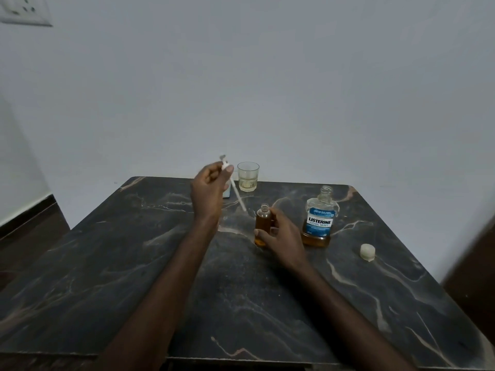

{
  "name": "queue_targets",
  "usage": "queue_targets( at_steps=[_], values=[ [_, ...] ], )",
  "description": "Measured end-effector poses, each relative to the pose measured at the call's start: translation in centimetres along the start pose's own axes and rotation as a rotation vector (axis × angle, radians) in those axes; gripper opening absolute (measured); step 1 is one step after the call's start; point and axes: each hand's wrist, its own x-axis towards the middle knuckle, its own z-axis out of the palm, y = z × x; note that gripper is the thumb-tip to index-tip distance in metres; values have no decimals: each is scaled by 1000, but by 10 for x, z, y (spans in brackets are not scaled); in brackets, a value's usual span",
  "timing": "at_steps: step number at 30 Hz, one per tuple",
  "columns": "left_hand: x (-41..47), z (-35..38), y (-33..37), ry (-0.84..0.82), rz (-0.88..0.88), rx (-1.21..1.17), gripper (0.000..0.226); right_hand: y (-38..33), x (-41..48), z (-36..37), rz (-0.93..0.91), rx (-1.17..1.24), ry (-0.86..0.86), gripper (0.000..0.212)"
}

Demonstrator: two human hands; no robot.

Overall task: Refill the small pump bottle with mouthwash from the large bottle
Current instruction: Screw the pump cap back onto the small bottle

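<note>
My right hand (282, 234) grips the small bottle (263, 222), which stands uncapped on the table and is filled with amber liquid. My left hand (209, 192) holds the white pump head (225, 164) up in the air, its long dip tube (239, 195) slanting down toward the small bottle's mouth without touching it. The large Listerine bottle (320, 218) stands open to the right, with a little amber liquid at its bottom. Its pale cap (367, 252) lies on the table further right.
A drinking glass (248, 176) with some pale liquid stands at the far edge of the dark marble table (134, 263). A small light object (227, 192) sits partly hidden behind my left hand. A white wall rises behind the table.
</note>
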Motion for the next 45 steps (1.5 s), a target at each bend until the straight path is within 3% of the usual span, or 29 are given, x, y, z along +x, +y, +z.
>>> queue_targets(
  at_steps=[2,5,20,32,36,40,45],
  values=[
    [2,10,15,-8,13,-178,30,3,-1,2,-15,17,35,63],
    [-2,26,17,-69,47,-239,33,5,-1,2,-36,35,59,60],
    [-30,35,-36,-314,219,204,34,11,1,5,-77,55,81,53],
    [-37,24,-68,-403,178,227,28,14,3,7,-88,56,78,54],
    [-41,26,-65,-485,156,195,40,15,3,6,-96,49,80,52],
    [-42,32,-68,-368,133,153,43,14,4,5,-110,46,83,55],
    [-44,30,-69,-412,53,54,56,15,4,6,-105,36,74,54]
  ],
)
